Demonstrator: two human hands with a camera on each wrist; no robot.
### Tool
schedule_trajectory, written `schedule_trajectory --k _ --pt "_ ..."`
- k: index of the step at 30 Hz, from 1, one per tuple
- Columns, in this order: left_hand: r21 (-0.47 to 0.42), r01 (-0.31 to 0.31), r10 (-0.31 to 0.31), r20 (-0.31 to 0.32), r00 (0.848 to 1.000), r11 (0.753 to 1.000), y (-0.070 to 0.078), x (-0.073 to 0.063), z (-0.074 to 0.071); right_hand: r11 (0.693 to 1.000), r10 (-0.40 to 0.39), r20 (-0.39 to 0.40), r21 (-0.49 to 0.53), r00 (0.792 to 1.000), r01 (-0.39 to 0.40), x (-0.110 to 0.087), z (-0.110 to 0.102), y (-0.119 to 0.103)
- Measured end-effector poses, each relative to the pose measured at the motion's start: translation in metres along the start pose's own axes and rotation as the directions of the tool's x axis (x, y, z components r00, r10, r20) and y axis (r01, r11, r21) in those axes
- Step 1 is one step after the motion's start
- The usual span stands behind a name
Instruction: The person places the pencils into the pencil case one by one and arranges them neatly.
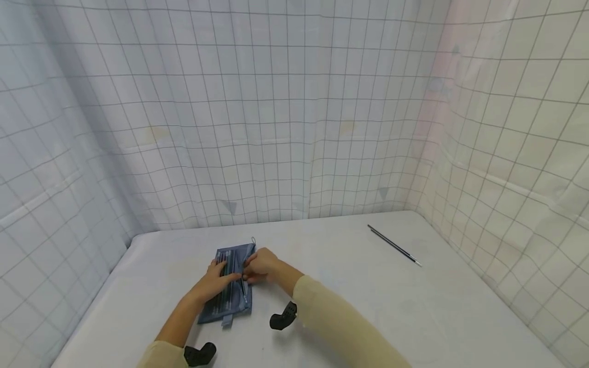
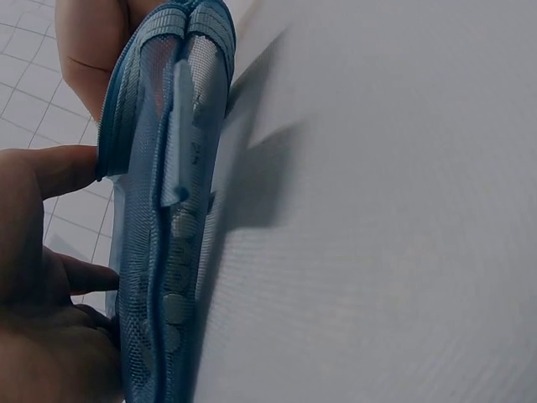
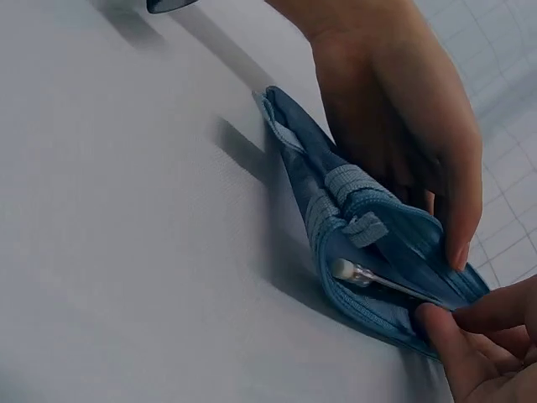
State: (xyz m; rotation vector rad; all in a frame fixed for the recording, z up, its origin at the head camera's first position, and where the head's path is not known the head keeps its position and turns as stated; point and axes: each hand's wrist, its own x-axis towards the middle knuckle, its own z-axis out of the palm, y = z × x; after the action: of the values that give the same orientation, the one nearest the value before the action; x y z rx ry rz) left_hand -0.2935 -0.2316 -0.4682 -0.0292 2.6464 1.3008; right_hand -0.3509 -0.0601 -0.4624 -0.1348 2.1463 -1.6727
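Note:
A blue mesh zip pouch (image 1: 225, 309) lies on the white table, unzipped along its right side, with several slim sticks showing inside. My left hand (image 1: 213, 285) rests on top of it, fingers spread, the thumb (image 3: 463, 227) pressing at the lip of the opening. At that opening, the fingers of my right hand (image 1: 261, 266) pinch a thin paintbrush-like stick (image 3: 394, 287). Its silvery neck and pale tip (image 3: 342, 269) lie within the opening, pointing toward the pouch's near end. The right fingers hide its other part.
Two long dark sticks (image 1: 391, 244) with silvery, pale-tipped ends lie side by side at the back right of the table. Black wrist devices (image 1: 282, 316) sit by both sleeves. White gridded curtains (image 1: 285, 112) hang around the back and sides.

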Motion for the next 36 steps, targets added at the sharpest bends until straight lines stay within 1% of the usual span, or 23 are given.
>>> schedule_trajectory --k 1,3,6,7,8,9,11,17,23,26,30,33,36 --pt "-0.005 0.001 -0.001 0.002 1.0 1.0 0.0 0.0 0.0 0.998 0.012 0.031 0.058 0.999 -0.013 0.001 -0.001 0.0" --pt "-0.009 0.003 -0.003 0.004 1.0 1.0 0.0 0.001 0.0 0.985 0.031 0.097 0.168 0.995 -0.047 0.004 -0.001 0.001" --pt "-0.014 0.005 -0.005 0.008 1.0 1.0 -0.001 0.001 -0.001 0.938 0.058 0.181 0.326 0.982 -0.115 0.007 -0.002 0.004" --pt "-0.014 0.005 -0.005 0.009 1.0 1.0 -0.001 0.001 0.0 0.924 0.064 0.199 0.358 0.978 -0.133 0.008 -0.002 0.005" --pt "-0.015 0.005 -0.005 0.01 1.0 1.0 -0.001 0.001 0.0 0.917 0.063 0.207 0.374 0.976 -0.138 0.008 -0.002 0.006" --pt "-0.016 0.007 -0.006 0.012 1.0 1.0 -0.001 0.001 0.0 0.912 0.064 0.211 0.385 0.975 -0.144 0.009 -0.003 0.007" --pt "-0.018 0.007 -0.007 0.014 1.0 1.0 -0.001 0.002 0.0 0.911 0.062 0.211 0.388 0.976 -0.142 0.009 -0.005 0.008" --pt "-0.004 0.0 0.0 0.007 1.0 1.0 0.002 0.001 -0.001 0.945 0.056 0.204 0.306 0.977 -0.118 0.004 -0.019 0.003" --pt "0.016 -0.005 0.005 -0.009 1.0 1.0 -0.002 0.001 0.002 0.976 0.038 0.226 0.198 0.973 -0.085 -0.004 -0.035 -0.001" --pt "0.022 -0.007 0.007 -0.018 1.0 1.0 -0.004 0.002 0.002 0.99 0.019 0.22 0.135 0.975 -0.049 -0.008 -0.044 -0.004" --pt "0.027 -0.001 0.002 -0.03 1.0 1.0 -0.005 0.001 0.003 0.999 -0.01 0.211 0.04 0.977 0.001 -0.013 -0.057 -0.004" --pt "0.026 -0.002 0.003 -0.037 0.999 1.0 -0.004 0.001 0.004 1.0 -0.021 0.208 0.003 0.978 0.021 -0.017 -0.069 -0.003" --pt "0.024 -0.015 0.015 -0.037 0.999 1.0 -0.005 0.0 0.005 1.0 -0.017 0.201 -0.02 0.979 0.022 -0.022 -0.081 -0.002"
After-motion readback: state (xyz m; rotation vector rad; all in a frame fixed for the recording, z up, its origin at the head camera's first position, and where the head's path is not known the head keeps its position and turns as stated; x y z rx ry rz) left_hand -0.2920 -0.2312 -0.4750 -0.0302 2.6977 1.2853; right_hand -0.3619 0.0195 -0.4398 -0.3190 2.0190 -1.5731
